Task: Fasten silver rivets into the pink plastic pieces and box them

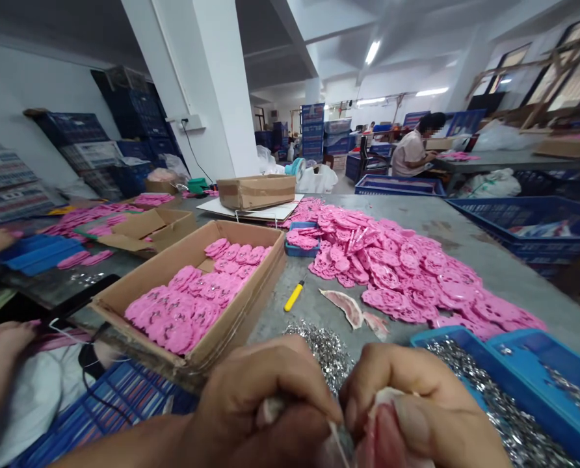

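Close together at the bottom of the head view, my left hand [275, 396] and my right hand [417, 403] are both closed in a pinch. Between them is what looks like a citrus segment [385, 435], pink-red with a whitish membrane pulled open around it. Its lower part is cut off by the frame edge. Shed pieces of pale membrane [343, 305] lie on the table ahead of my hands. Just beyond my fingers spreads a heap of small shiny metal parts [324, 351].
A cardboard box [265, 279] of pink flower-shaped pieces stands left; a large pink pile [407, 266] lies right. Blue trays [485, 354] hold metal parts. A yellow-handled tool [294, 296] lies centrally. Another person's arm [2, 377] is at left; a seated person [411, 153] works behind.
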Demonstrator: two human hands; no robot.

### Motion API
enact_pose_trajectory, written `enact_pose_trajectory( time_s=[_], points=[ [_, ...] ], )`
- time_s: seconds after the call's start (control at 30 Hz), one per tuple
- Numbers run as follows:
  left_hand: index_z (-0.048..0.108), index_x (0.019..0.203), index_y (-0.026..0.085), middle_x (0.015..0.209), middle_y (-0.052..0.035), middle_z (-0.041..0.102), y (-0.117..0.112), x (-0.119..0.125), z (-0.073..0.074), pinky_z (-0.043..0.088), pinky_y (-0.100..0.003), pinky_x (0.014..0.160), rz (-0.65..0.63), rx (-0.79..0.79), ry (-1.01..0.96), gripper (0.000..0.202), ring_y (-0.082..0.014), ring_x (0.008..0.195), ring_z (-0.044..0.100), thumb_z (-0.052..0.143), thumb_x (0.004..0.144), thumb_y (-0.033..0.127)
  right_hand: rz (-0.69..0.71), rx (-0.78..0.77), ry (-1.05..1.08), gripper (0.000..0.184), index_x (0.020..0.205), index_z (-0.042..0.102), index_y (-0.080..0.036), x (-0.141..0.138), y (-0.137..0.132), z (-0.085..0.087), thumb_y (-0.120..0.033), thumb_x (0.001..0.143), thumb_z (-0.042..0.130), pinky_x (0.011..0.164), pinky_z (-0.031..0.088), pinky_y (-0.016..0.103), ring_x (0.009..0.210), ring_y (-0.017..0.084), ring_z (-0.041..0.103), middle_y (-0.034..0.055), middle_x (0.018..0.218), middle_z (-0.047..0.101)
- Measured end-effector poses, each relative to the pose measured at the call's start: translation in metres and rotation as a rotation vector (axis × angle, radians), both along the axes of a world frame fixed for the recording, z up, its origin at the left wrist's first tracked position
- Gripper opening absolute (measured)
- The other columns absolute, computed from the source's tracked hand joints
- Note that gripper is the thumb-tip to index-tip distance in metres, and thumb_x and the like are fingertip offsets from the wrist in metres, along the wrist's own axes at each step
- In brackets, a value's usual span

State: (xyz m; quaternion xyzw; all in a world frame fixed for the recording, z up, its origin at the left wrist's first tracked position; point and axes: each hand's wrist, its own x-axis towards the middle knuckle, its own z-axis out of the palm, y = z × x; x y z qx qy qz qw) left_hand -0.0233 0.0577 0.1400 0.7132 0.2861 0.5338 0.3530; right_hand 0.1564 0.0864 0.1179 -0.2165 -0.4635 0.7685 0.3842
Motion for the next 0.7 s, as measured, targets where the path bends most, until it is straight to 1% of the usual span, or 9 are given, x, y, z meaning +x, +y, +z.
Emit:
enact_pose_trajectory(
  time_s=[0.07,0.13,0.2,0.27,0.33,0.43,0.57,0.63,0.7],
  points=[
    [0.066,0.077,0.018,0.066,-0.0011,0.058,0.004,0.0,-0.004,0.042,-0.017,0.052,0.013,-0.091,-0.069,0.015,-0.0076,0.057,0.052,0.06,0.088,0.027,-0.011,0.028,0.058,0.034,0.07,0.063,-0.015,-0.008,0.015,-0.002,-0.048,0.074,0.07,0.037,0.025,0.017,0.038,0.005,0.037,-0.0005,0.049,0.053],
    [0.063,0.075,0.017,0.062,0.0012,0.054,0.01,0.001,-0.01,0.034,-0.014,0.044,0.034,-0.297,-0.161,0.022,-0.0043,0.048,0.044,0.062,0.086,0.036,-0.052,0.102,0.118,0.035,0.07,0.061,-0.015,-0.014,0.032,-0.005,-0.048,0.074,0.07,0.035,0.022,0.016,0.035,0.005,0.034,-0.0023,0.045,0.051],
    [0.06,0.078,0.017,0.055,0.0043,0.05,0.018,0.002,-0.015,0.026,-0.012,0.038,0.056,-0.553,-0.251,0.029,-0.0025,0.042,0.038,0.067,0.081,0.045,-0.131,0.189,0.118,0.032,0.073,0.062,-0.015,-0.019,0.046,-0.01,-0.046,0.078,0.068,0.037,0.024,0.016,0.037,0.005,0.036,-0.0024,0.046,0.052],
    [0.058,0.08,0.017,0.053,0.0056,0.049,0.027,0.004,-0.018,0.022,-0.01,0.036,0.078,-0.712,-0.33,0.038,-0.0024,0.041,0.038,0.073,0.073,0.05,-0.203,0.255,0.076,0.031,0.076,0.063,-0.015,-0.022,0.054,-0.014,-0.045,0.082,0.065,0.039,0.028,0.016,0.04,0.005,0.038,-0.0021,0.049,0.054],
    [0.056,0.078,0.016,0.054,0.0053,0.051,0.034,0.005,-0.019,0.021,-0.01,0.035,0.092,-0.733,-0.399,0.042,-0.0022,0.041,0.039,0.076,0.068,0.051,-0.254,0.312,0.02,0.031,0.079,0.064,-0.015,-0.023,0.059,-0.017,-0.046,0.083,0.063,0.04,0.031,0.017,0.042,0.006,0.039,-0.0017,0.052,0.056],
    [0.056,0.077,0.015,0.052,0.0048,0.05,0.041,0.007,-0.018,0.021,-0.011,0.033,0.086,-0.647,-0.466,0.039,-0.0031,0.04,0.037,0.072,0.072,0.05,-0.308,0.399,-0.057,0.035,0.082,0.065,-0.015,-0.02,0.062,-0.018,-0.05,0.082,0.063,0.042,0.035,0.018,0.044,0.008,0.043,-0.0007,0.055,0.057],
    [0.058,0.082,0.014,0.05,0.0037,0.05,0.044,0.009,-0.02,0.021,-0.013,0.033,0.097,-0.592,-0.493,0.045,-0.0043,0.04,0.036,0.063,0.077,0.058,-0.321,0.501,-0.118,0.033,0.083,0.066,-0.016,-0.016,0.066,-0.02,-0.048,0.085,0.06,0.044,0.038,0.019,0.048,0.008,0.047,0.0005,0.057,0.06],
    [0.058,0.082,0.013,0.048,0.0038,0.049,0.045,0.009,-0.021,0.021,-0.013,0.034,0.102,-0.594,-0.489,0.05,-0.0039,0.039,0.034,0.063,0.075,0.062,-0.315,0.537,-0.151,0.032,0.083,0.066,-0.016,-0.015,0.069,-0.021,-0.048,0.085,0.06,0.045,0.04,0.019,0.049,0.009,0.049,0.0014,0.059,0.062],
    [0.057,0.081,0.013,0.048,0.0044,0.049,0.046,0.008,-0.022,0.02,-0.013,0.034,0.115,-0.603,-0.483,0.051,-0.0033,0.039,0.034,0.068,0.071,0.062,-0.311,0.558,-0.182,0.033,0.083,0.067,-0.016,-0.014,0.071,-0.021,-0.049,0.084,0.061,0.045,0.04,0.02,0.05,0.01,0.05,0.002,0.06,0.063]
  ],
)
